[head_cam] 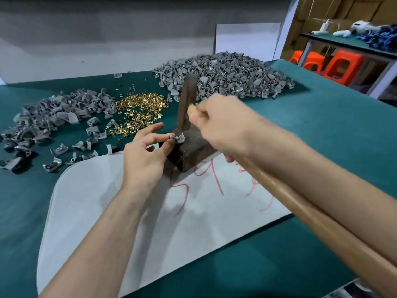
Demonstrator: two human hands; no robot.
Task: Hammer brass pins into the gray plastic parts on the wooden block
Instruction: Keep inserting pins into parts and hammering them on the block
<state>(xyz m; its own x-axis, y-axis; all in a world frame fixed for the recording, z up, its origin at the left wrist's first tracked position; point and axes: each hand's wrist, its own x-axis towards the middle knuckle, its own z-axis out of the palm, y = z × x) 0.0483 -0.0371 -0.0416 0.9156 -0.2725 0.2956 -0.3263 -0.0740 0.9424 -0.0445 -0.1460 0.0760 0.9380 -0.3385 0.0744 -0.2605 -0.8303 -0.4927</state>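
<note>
**Two bare hands set a hammer on a small gray part atop a wooden block**

The view looks down from the person's head onto a worktop [322, 117] covered in green cloth. Near the centre a dark wooden block [189, 151] stands on a white sheet [107, 201] with red handwriting on it. One gray plastic part [178, 137] sits on the block's top, at its left edge. The left hand [144, 151] pinches this part between thumb and forefinger, and its other fingers fan out loosely above. Whether a pin is already in the part is too small to tell.

The right hand [223, 127] is wrapped around a hammer [322, 231] close to its head. The pale wooden handle runs back along the forearm toward the lower right. The dark hammer head [187, 100] stands nearly upright and is slightly blurred. Its lower end is down at the part on the block.

Behind the block lies a loose heap of brass pins [139, 108]. A scattered pile of gray parts [58, 112] spreads to the left of the pins, and a larger mound of gray parts [221, 76] sits farther back to the right. Orange stools [335, 65] stand beyond the worktop's right edge.
</note>
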